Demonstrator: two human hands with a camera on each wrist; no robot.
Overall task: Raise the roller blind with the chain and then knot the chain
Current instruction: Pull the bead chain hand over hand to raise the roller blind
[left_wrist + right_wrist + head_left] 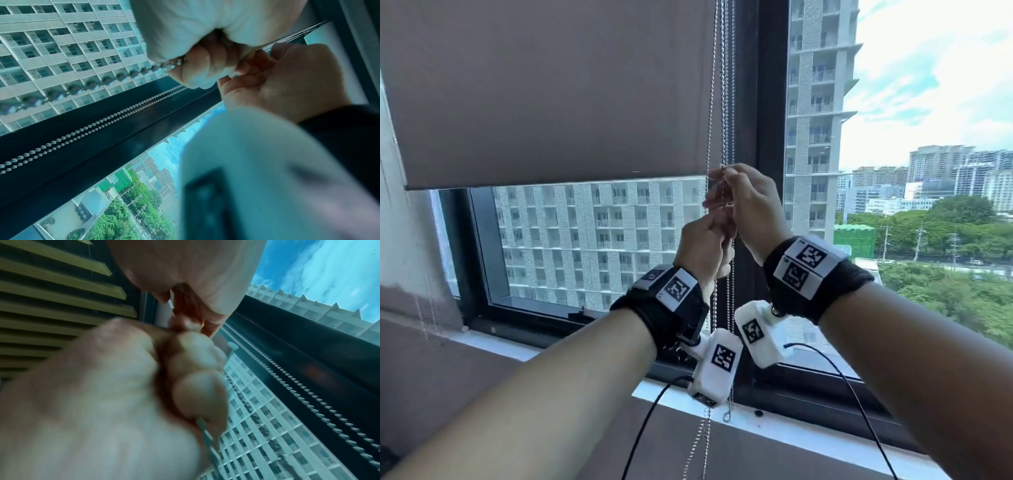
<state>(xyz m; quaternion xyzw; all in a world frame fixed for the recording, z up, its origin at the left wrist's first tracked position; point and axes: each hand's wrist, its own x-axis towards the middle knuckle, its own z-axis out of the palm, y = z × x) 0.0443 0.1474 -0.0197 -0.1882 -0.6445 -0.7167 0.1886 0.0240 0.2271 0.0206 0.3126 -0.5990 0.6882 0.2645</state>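
The grey-brown roller blind (551,102) covers the upper part of the left window pane; its bottom edge hangs level with my hands. Several strands of metal bead chain (725,102) drop beside its right edge. My right hand (722,192) pinches the chain at the top. Just below, my left hand (717,233) is curled round the same strands. In the left wrist view my left hand (205,65) grips a chain (98,82) that trails away, touching my right hand (277,73). In the right wrist view my left hand (195,369) and right hand (191,313) meet, hiding the chain between them.
A dark window mullion (760,102) stands right behind the chains. The white sill (791,425) runs below, and a chain end loop (726,417) dangles just above it. Two more chain strands (82,129) lie along the dark frame. Black cables hang from my wrist cameras.
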